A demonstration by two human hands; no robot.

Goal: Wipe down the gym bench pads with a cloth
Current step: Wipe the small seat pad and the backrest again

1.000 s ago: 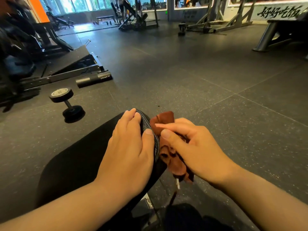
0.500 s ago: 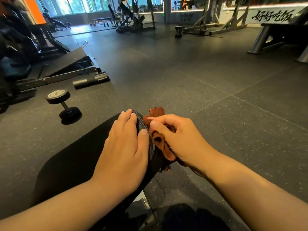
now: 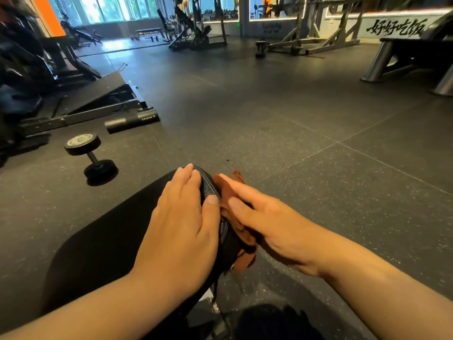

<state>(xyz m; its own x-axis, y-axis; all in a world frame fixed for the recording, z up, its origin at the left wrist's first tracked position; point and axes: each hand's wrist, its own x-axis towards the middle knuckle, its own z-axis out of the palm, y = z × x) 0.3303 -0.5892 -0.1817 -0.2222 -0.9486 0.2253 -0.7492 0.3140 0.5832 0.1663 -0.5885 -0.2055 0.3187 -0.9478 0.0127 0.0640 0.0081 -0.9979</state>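
A black bench pad (image 3: 103, 244) runs from the lower left toward the centre, its stitched edge under my fingers. My left hand (image 3: 182, 229) lies flat on the pad's top near its right edge, fingers together. A rust-brown cloth (image 3: 241, 235) is pressed against the pad's right side face by my right hand (image 3: 267, 222), fingers stretched forward over it. Part of the cloth hangs below the hand and a corner sticks out past the fingertips.
A black dumbbell (image 3: 90, 157) lies on the rubber floor left of the pad, with a black roller (image 3: 132, 120) and a machine frame (image 3: 81, 111) behind it. Metal bench legs (image 3: 377, 62) stand far right. Racks (image 3: 196, 28) line the back.
My right hand has slid the cloth along the pad's side edge, first forward, then flattening with fingers extended. My left hand stays on the pad.
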